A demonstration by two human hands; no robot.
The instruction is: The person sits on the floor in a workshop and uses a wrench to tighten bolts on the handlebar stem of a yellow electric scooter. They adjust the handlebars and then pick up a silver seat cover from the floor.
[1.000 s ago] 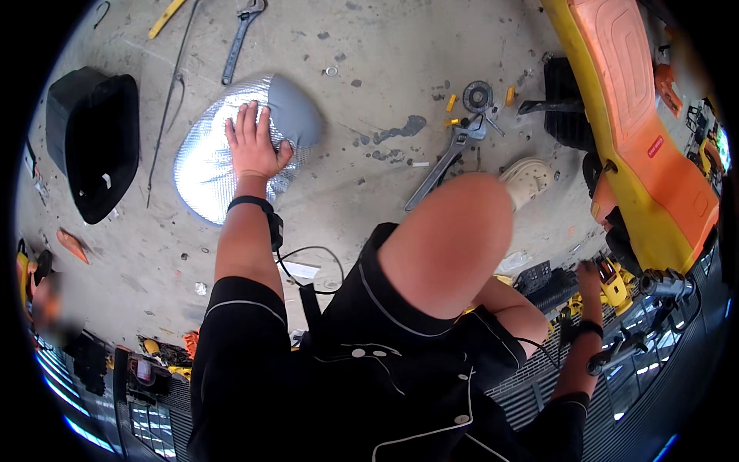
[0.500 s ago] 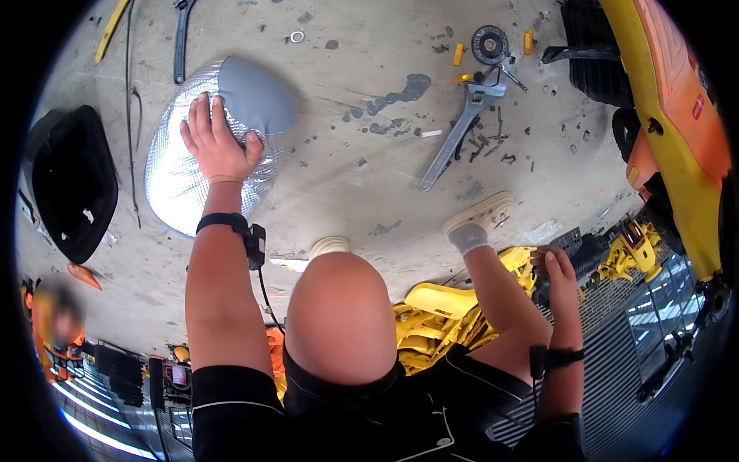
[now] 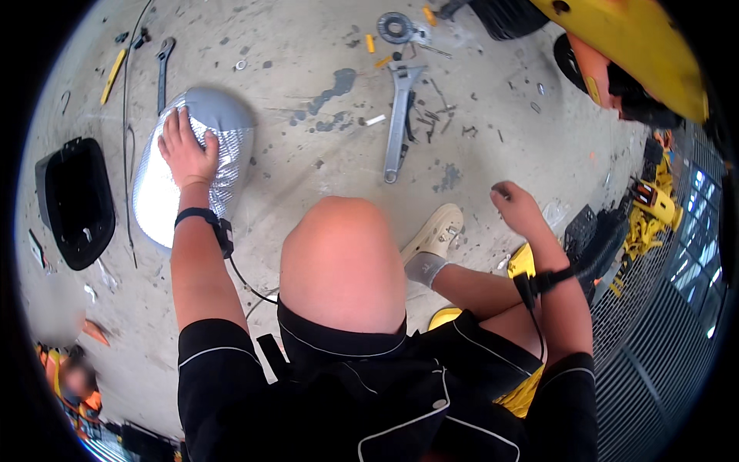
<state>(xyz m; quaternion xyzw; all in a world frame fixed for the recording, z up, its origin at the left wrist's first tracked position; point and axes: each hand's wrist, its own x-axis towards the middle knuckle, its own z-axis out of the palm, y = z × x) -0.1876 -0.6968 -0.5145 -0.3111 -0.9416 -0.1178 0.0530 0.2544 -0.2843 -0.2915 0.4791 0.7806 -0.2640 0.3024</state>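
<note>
My left hand lies flat, fingers spread, on a silver quilted cushion-like pad with a grey end, which rests on the concrete floor. My right hand hovers over the floor at the right with its fingers curled loosely and nothing visible in it. It is near my white shoe. My bare knee fills the middle of the view. A large adjustable wrench lies on the floor beyond the knee.
A black tray-like part sits left of the pad. A spanner, a yellow tool, a round metal ring and several small bolts lie at the far side. A yellow machine stands at upper right, yellow parts at right.
The view has swung, so the pad and tools sit lower in the picture. My right hand has come up from the yellow parts at lower right to beside my shoe. My left hand stays on the pad.
</note>
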